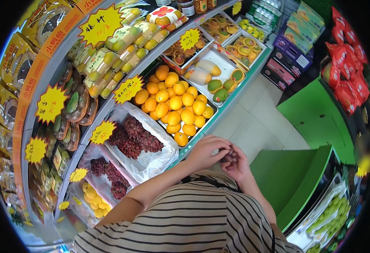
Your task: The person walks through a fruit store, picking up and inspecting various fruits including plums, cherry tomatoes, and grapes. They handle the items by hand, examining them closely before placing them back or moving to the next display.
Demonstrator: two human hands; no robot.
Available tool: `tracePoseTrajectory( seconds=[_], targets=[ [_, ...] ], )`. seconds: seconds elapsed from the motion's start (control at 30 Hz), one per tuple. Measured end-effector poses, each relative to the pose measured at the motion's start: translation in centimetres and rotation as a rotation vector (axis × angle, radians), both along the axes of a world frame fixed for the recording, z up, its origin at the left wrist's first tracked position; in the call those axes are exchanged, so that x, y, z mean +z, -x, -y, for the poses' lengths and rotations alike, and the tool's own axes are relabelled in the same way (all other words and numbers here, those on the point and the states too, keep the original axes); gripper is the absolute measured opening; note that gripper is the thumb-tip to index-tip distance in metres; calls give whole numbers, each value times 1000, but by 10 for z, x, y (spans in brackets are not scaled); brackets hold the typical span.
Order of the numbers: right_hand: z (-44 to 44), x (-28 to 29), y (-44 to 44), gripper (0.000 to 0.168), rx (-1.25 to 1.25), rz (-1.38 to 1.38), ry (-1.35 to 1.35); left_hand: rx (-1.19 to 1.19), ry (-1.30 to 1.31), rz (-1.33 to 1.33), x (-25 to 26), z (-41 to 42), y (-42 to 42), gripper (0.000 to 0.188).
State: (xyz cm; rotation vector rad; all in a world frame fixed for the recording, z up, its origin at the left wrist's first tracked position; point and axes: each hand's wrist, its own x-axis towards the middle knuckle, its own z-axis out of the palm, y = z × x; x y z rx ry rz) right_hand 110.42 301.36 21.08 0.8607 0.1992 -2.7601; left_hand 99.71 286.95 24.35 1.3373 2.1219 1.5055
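Observation:
Low in front of my striped shirt, both hands meet around a few small dark red fruits that look like grapes (pixel 230 157). They rest in the curled fingers of my right hand (pixel 241 163). From the other side, my left hand (pixel 206 151) bends over them, its thumb and fingertips pinching at the fruit; the fingers partly hide what they grip. Just left of my hands is a tray of oranges (pixel 173 104). Beside it, red grape bunches (pixel 143 136) lie in a crate lined with white plastic (pixel 159 161).
More red grapes (pixel 110 177) and yellow fruit (pixel 94 199) fill crates nearer me. Mangoes (pixel 221 87) lie beyond the oranges. Packaged fruit (pixel 109 60) lines the upper shelf, with yellow price signs (pixel 102 26). Green display stands (pixel 286 177) and stacked boxes (pixel 286 60) border the tiled floor (pixel 235 126).

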Motion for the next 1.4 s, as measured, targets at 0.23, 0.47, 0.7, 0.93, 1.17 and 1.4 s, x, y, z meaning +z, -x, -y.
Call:
tracePoseTrajectory(
  seconds=[0.23,0.47,0.7,0.93,1.17,1.4],
  targets=[
    [-101,9,3,23,-155,128,-28,-110,-53,11,7,-117,8,11],
    [-172,31,58,28,-249,193,-109,-73,17,-6,0,-202,50,13],
    [-275,11,111,19,-277,-2,42,-112,-89,212,-7,-300,134,10],
    [-379,29,168,21,-267,-204,54,737,-119,274,-49,-365,367,39],
    [-454,26,217,24,-343,-52,0,382,95,534,-70,-517,441,39],
    [-539,10,281,37,151,-232,225,-260,138,788,-99,-586,313,48]
  ],
)
